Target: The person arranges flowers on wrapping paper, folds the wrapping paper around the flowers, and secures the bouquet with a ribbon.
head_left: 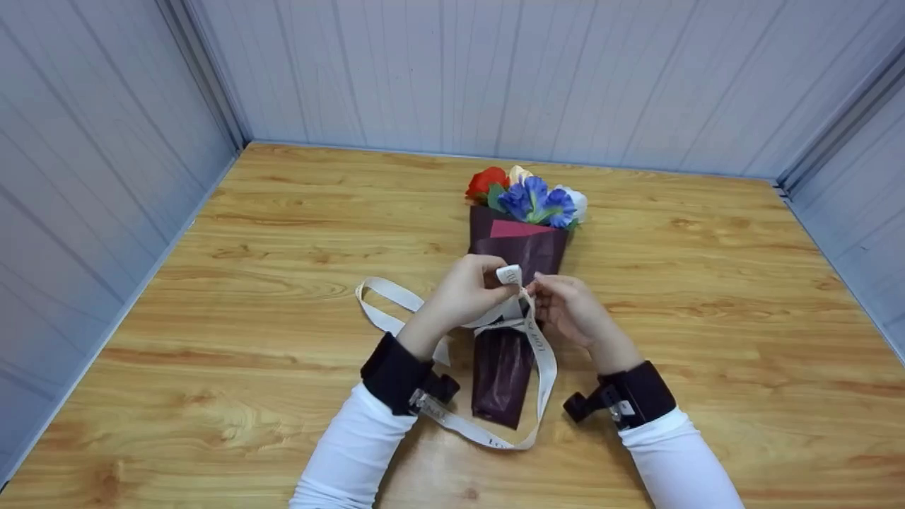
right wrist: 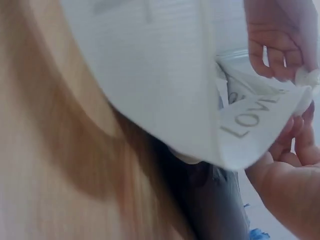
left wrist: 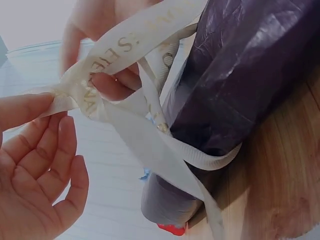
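Note:
A bouquet in dark plum wrapping paper [head_left: 500, 378] lies on the table, its red, cream, blue and white flowers [head_left: 527, 198] toward the back. A cream ribbon [head_left: 542, 353] with printed lettering circles its middle, knotted or crossed above the paper. My left hand [head_left: 463, 291] pinches the ribbon between thumb and fingers, a short folded piece standing up from its fingertips. Opposite it, my right hand [head_left: 571, 311] pinches the ribbon beside the knot. In the left wrist view, the left thumb [left wrist: 30, 109] presses on the ribbon's end; the right fingers [left wrist: 117, 85] sit in the loop.
One ribbon tail loops on the wooden table [head_left: 247, 318] left of the bouquet. Another length curves round the bouquet's lower end toward the left wrist. Black straps with small cameras are on both wrists. Pale panelled walls [head_left: 481, 78] enclose the table at back and sides.

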Demonstrator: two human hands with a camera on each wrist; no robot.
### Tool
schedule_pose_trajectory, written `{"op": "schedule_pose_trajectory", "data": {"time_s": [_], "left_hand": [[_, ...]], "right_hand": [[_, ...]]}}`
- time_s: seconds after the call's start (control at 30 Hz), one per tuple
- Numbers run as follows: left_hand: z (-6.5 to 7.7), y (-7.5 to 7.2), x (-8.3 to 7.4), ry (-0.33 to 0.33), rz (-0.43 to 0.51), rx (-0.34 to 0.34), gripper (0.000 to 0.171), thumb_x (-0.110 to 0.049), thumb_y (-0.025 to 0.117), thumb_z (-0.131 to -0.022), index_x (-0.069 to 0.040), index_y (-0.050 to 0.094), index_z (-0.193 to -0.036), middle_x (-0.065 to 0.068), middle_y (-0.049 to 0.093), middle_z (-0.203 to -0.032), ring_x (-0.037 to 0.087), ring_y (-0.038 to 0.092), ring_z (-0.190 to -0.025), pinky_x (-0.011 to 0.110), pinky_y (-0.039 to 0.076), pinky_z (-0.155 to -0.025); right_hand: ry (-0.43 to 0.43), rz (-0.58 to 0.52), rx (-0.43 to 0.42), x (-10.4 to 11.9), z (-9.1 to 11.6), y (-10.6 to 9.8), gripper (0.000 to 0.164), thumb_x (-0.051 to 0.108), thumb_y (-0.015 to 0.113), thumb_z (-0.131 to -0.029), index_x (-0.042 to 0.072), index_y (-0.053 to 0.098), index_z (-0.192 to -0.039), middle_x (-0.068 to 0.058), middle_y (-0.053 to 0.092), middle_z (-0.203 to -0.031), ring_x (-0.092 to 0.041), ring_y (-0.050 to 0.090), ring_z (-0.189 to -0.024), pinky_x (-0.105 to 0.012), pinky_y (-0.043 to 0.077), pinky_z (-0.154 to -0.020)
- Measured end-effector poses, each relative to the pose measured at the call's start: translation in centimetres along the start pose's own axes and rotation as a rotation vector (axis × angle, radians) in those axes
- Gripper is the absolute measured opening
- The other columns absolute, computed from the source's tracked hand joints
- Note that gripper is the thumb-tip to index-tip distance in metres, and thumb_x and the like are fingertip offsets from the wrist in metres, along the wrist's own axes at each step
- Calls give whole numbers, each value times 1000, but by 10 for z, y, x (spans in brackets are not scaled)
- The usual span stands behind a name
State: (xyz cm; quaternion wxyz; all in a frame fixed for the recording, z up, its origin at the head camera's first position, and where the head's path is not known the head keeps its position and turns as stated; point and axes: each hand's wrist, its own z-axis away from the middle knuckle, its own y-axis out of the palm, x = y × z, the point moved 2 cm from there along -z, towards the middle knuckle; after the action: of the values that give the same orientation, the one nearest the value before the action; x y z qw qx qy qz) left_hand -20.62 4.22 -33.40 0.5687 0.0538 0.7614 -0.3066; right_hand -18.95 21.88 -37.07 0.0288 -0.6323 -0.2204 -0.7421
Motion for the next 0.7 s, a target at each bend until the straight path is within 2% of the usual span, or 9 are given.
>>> {"op": "schedule_pose_trajectory", "data": {"time_s": [0.17,0.3,0.5,0.6,0.7], "left_hand": [[0,-1,1,-13,-2,9,6,-2,64,-86,3,67,-88,6,62,-77,10,52,-66,17,42,-60],[0,-2,2,-32,-16,-3,6,-2,63,-85,3,66,-88,4,60,-75,12,51,-66,18,42,-60],[0,-5,4,-76,-35,-24,5,-4,62,-85,1,64,-86,-1,52,-71,11,47,-64,19,39,-59],[-1,-6,5,-86,-43,-26,6,-5,62,-85,0,64,-87,-1,51,-71,11,46,-63,20,38,-59],[-1,-7,6,-97,-44,-27,5,-6,61,-85,-1,64,-86,-2,50,-70,10,45,-63,20,37,-58]], "right_hand": [[-14,45,1,1,-1,-4,27,-7,47,-92,14,62,-87,6,59,-78,-4,54,-72,-18,45,-67],[-25,51,-10,1,-2,-4,27,-8,43,-92,14,58,-87,6,56,-79,-4,53,-73,-17,43,-68],[-6,-56,-94,0,-3,-10,30,-6,35,-95,15,53,-84,8,52,-69,-1,46,-55,-13,35,-52],[5,-33,-99,0,-1,-14,30,-5,36,-96,17,54,-85,9,49,-66,1,37,-48,-11,27,-46],[14,25,-85,0,0,-17,21,0,47,-95,16,56,-86,9,50,-70,2,35,-47,-10,26,-46]]}}
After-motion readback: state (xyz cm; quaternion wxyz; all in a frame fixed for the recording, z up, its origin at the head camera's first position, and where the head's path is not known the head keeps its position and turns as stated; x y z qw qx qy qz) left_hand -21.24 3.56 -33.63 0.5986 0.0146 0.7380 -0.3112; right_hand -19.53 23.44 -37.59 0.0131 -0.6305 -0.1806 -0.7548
